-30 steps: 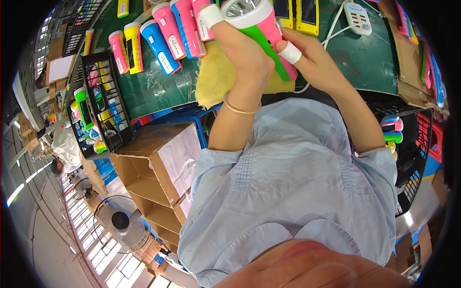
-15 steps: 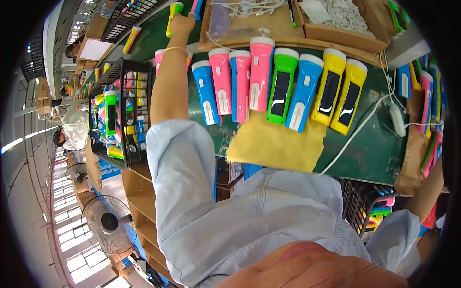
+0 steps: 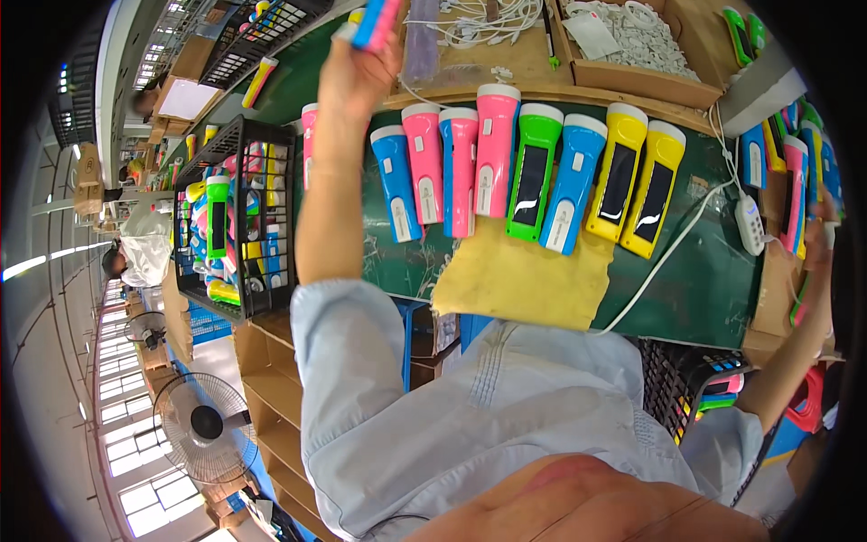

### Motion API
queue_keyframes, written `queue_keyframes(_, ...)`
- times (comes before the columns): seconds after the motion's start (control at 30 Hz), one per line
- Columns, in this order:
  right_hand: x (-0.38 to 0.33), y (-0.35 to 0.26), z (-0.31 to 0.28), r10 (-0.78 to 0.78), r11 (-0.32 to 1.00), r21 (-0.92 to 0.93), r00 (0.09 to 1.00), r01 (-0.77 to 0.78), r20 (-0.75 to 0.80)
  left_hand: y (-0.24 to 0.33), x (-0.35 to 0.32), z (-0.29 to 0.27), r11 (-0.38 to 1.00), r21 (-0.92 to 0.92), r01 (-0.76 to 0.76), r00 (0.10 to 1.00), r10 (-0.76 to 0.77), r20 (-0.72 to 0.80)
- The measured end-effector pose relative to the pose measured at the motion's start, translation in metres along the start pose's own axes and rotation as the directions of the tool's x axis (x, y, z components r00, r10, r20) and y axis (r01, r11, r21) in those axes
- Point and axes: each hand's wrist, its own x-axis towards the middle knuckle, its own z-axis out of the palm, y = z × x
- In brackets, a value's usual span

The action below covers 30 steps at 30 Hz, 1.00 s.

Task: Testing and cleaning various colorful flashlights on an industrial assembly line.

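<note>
My left hand (image 3: 359, 79) is raised over the far left of the green table, closed on a pink-and-blue flashlight (image 3: 379, 23) that runs out of the top edge. A bit of yellow shows behind that flashlight. My right hand (image 3: 818, 237) is at the far right beside a group of standing flashlights, close to a pink-and-blue one (image 3: 795, 190); its fingers are dim and partly lost at the dark rim. Between my hands several flashlights lie in a row, among them a green one (image 3: 535, 172), a blue one (image 3: 575, 185) and a yellow one (image 3: 652, 194).
A yellow cloth (image 3: 519, 285) lies at the table's front edge. At left stands a black crate (image 3: 282, 217) of flashlights. A white power strip (image 3: 749, 224) with its cable crosses the right side. Behind, a cardboard box (image 3: 623, 81) holds small white parts.
My left hand has drawn back toward me, now with the pink-and-blue flashlight in it. My right hand has risen into sight beside the flashlights at right.
</note>
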Motion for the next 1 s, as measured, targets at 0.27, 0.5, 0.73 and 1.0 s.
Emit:
queue_keyframes(0.27,-0.089,-0.031,0.198,-0.335,0.942,0.179,0.819,0.284,0.465,-0.223,-0.202,0.073,0.535,-0.398,0.745,0.661,-0.513,0.548)
queue_keyframes(0.5,-0.102,-0.027,0.166,-0.304,0.951,0.148,0.905,0.271,0.298,-0.23,-0.235,0.09,0.89,0.16,0.427,0.854,-0.455,0.252)
queue_keyframes(0.73,-0.147,-0.009,0.218,-0.234,0.945,-0.117,0.883,0.305,0.407,-0.226,-0.205,0.126,0.845,0.407,0.346,0.913,-0.404,0.062)
queue_keyframes(1.0,-0.166,0.051,0.196,-0.16,0.987,0.022,0.94,0.161,0.301,-0.219,-0.179,0.114,0.908,0.122,0.4,0.892,-0.417,0.175)
